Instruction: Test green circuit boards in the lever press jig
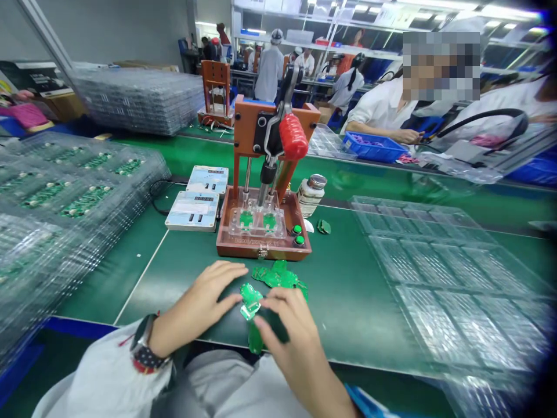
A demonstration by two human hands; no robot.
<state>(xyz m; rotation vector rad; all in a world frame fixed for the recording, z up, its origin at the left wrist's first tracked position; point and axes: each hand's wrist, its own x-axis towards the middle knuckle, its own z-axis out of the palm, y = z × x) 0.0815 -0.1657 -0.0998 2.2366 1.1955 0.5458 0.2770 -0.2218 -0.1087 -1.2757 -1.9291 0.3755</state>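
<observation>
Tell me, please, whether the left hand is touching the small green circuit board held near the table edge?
Touching: the head view shows the left hand with fingertips pinching the small green circuit board, no gap visible.

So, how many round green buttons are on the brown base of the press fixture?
2. Both sit at the right front corner of the press fixture base: one green button behind, the other green button just in front. None seems hidden.

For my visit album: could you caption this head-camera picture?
Both hands, left hand and right hand, pinch a small green circuit board before an orange lever press.
</observation>
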